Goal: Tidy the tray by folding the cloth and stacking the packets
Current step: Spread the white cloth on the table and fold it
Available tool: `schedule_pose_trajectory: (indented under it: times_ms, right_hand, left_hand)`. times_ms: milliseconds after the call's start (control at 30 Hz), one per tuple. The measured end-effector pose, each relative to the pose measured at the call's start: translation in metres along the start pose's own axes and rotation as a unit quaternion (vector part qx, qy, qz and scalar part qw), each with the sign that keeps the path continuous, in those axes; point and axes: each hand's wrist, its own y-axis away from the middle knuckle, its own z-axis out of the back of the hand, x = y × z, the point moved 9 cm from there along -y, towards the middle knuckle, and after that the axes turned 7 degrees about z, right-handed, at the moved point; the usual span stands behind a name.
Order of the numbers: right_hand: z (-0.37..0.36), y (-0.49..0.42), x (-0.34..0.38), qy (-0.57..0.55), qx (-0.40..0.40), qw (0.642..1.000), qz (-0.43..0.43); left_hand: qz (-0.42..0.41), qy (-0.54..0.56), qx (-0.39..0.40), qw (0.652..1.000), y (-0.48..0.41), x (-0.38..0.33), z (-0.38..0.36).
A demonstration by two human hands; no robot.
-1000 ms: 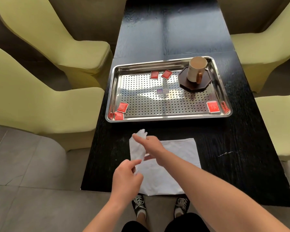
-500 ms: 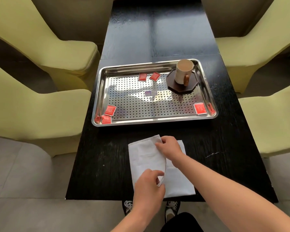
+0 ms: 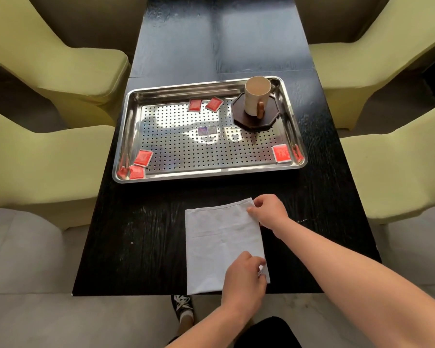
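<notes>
My left hand (image 3: 245, 275) pinches the cloth's (image 3: 219, 242) near right corner, right at the front edge of the table (image 3: 141, 234). My right hand (image 3: 269, 209) pinches the far right corner. The cloth lies flat, folded once, apart from the tray (image 3: 126, 136). Risk: the layers may not line up, so letting go leaves a crooked fold. Also a tug toward me could drag it off the edge. Farther out, the red packets (image 3: 143, 157) lie scattered on the tray, unstacked. Reaching for the far pair could knock the mug (image 3: 256, 96) on its coaster (image 3: 255, 120).
</notes>
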Motion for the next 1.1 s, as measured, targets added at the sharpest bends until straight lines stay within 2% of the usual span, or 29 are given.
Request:
schedule_pose_trajectory:
  times_ms: [200, 433, 500, 567, 633, 667, 733, 800, 900, 1000, 1100]
  right_hand:
    - [-0.001, -0.001, -0.008, 0.015, -0.008, 1.000, 0.012]
    - [0.014, 0.007, -0.012, 0.012, -0.035, 0.999, 0.016]
    - [0.022, 0.018, -0.024, 0.001, -0.039, 0.999, -0.007]
    - [0.024, 0.035, -0.037, 0.009, -0.034, 0.999, -0.027]
    - [0.023, 0.055, -0.048, 0.033, -0.026, 0.998, -0.038]
    - [0.020, 0.066, -0.053, 0.052, -0.020, 0.998, -0.041]
    - [0.012, 0.085, -0.059, 0.102, 0.003, 0.994, -0.048]
    - [-0.004, 0.101, -0.062, 0.143, 0.038, 0.988, -0.054]
    - [-0.027, 0.115, -0.062, 0.167, 0.066, 0.982, -0.065]
    - [-0.032, 0.116, -0.060, 0.129, 0.036, 0.988, -0.078]
    - [-0.032, 0.112, -0.058, 0.095, 0.015, 0.990, -0.102]
  left_hand:
    - [0.006, -0.028, -0.002, 1.000, -0.004, 0.001, -0.014]
    - [-0.011, 0.005, 0.026, 1.000, 0.004, 0.021, -0.007]
    - [0.026, 0.017, -0.026, 0.999, 0.008, 0.053, 0.017]
    - [0.082, 0.016, -0.122, 0.989, 0.015, 0.094, 0.053]
    - [0.169, 0.011, -0.196, 0.966, 0.023, 0.138, 0.084]
    - [0.228, 0.023, -0.204, 0.952, 0.026, 0.159, 0.093]
    - [0.343, 0.079, -0.163, 0.922, 0.031, 0.193, 0.092]
    - [0.385, 0.129, -0.099, 0.908, 0.030, 0.203, 0.079]
    - [0.386, 0.168, -0.055, 0.906, 0.025, 0.204, 0.065]
    - [0.370, 0.245, -0.036, 0.895, 0.019, 0.200, 0.059]
    - [0.358, 0.234, -0.040, 0.903, 0.011, 0.197, 0.063]
